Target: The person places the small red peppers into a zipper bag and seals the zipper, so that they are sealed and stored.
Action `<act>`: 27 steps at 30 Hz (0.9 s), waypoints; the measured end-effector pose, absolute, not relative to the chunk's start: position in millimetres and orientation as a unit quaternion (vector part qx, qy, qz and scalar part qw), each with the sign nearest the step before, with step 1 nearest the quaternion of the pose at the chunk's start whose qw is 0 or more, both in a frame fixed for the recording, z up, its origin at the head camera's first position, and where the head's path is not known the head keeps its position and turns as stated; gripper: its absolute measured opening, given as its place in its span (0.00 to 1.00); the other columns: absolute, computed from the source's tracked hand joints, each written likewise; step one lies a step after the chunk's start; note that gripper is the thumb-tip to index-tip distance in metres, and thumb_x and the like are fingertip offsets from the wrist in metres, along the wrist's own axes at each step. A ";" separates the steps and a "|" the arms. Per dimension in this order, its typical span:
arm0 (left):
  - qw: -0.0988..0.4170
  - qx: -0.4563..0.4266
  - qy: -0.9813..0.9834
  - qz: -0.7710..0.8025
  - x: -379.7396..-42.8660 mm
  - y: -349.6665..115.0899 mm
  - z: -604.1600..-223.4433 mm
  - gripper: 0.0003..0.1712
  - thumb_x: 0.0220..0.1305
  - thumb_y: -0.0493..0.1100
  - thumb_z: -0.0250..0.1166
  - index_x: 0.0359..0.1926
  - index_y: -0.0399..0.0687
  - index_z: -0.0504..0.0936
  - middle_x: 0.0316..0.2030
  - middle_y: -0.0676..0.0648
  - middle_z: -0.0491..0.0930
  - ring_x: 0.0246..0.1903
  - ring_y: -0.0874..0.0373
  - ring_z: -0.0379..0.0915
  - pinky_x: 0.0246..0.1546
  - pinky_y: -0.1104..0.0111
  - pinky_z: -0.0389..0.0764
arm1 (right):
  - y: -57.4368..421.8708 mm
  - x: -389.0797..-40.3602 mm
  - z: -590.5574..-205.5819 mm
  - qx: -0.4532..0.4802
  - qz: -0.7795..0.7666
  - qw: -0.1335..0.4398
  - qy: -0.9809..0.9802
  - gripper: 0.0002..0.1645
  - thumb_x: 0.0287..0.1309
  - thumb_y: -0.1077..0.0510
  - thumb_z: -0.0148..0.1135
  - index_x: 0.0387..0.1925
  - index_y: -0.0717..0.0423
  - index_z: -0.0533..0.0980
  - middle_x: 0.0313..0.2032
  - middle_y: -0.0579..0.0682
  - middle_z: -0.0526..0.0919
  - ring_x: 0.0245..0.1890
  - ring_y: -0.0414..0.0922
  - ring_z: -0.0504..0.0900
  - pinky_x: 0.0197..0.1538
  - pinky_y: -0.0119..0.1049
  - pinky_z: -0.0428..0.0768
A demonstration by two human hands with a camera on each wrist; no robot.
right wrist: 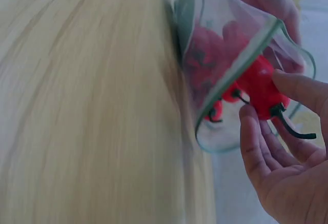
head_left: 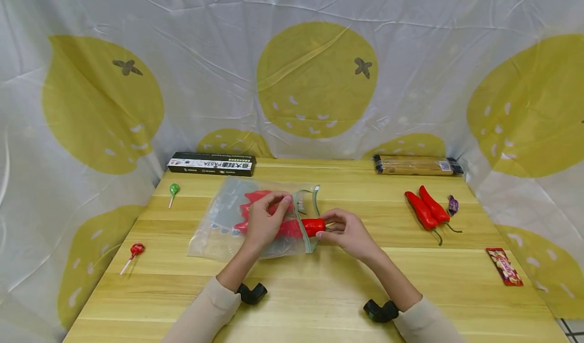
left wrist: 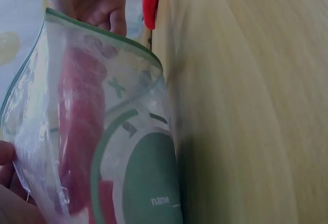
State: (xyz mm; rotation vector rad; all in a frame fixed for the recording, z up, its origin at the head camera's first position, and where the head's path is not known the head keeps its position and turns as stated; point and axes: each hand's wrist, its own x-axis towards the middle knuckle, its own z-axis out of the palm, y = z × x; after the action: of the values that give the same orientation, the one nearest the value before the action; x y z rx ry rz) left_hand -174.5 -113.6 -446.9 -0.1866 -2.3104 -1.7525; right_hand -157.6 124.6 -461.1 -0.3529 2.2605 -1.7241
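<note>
A clear zip-top bag [head_left: 207, 244] with a green-edged mouth lies on the table, its mouth held apart towards the right. Several red chili peppers show through its film. My left hand [head_left: 265, 216] pinches the bag's upper film near the mouth; in the left wrist view its thumb and fingers [left wrist: 6, 152] are at the bag's side. My right hand [head_left: 349, 234] holds one red chili pepper [right wrist: 261, 88] by its stem end, thumb on one side and fingers on the other. That pepper's tip is inside the bag, while the green stem sticks out of the mouth.
Two more red chili peppers [head_left: 426, 208] lie at the right, beside a purple-wrapped candy [head_left: 452, 205] and a red snack packet [head_left: 504, 267]. Green [head_left: 174, 188] and red [head_left: 137, 250] lollipops lie left. A black pasta box [head_left: 212, 164] and a noodle pack [head_left: 415, 165] line the back edge.
</note>
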 end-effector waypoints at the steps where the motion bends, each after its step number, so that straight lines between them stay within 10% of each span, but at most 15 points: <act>1: 0.119 -0.066 -0.790 -0.598 -174.1 -113.2 -447.1 0.13 0.62 0.59 0.65 0.43 0.61 0.84 0.40 0.57 0.85 0.46 0.62 0.79 0.50 0.58 0.81 | 120.2 -158.1 -462.4 -0.125 -0.594 0.138 0.782 0.26 0.51 0.51 0.74 0.51 0.51 0.77 0.48 0.53 0.82 0.45 0.48 0.83 0.46 0.37 0.83; 12: 0.141 -0.067 -0.789 -0.594 -173.2 -102.5 -466.8 0.13 0.65 0.61 0.61 0.42 0.63 0.83 0.38 0.60 0.84 0.41 0.63 0.80 0.43 0.71 0.82 | 93.0 -161.3 -475.1 -0.131 -0.627 0.168 0.750 0.23 0.59 0.61 0.66 0.56 0.60 0.75 0.52 0.58 0.81 0.50 0.50 0.83 0.49 0.36 0.83; 27: 0.139 -0.055 -0.764 -0.628 -161.8 -102.3 -444.7 0.10 0.68 0.46 0.62 0.42 0.45 0.82 0.36 0.48 0.83 0.37 0.60 0.76 0.40 0.73 0.79 | 132.0 -135.3 -458.0 -0.097 -0.646 0.185 0.734 0.33 0.73 0.43 0.45 0.60 0.69 0.67 0.57 0.69 0.74 0.53 0.62 0.80 0.55 0.47 0.81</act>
State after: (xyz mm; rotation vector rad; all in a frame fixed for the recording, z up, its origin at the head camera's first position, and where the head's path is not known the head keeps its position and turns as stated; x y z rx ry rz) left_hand -161.8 -102.3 -444.7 -0.1601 -2.2077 -1.8164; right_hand -135.3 132.0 -458.0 -0.2733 2.0694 -1.8214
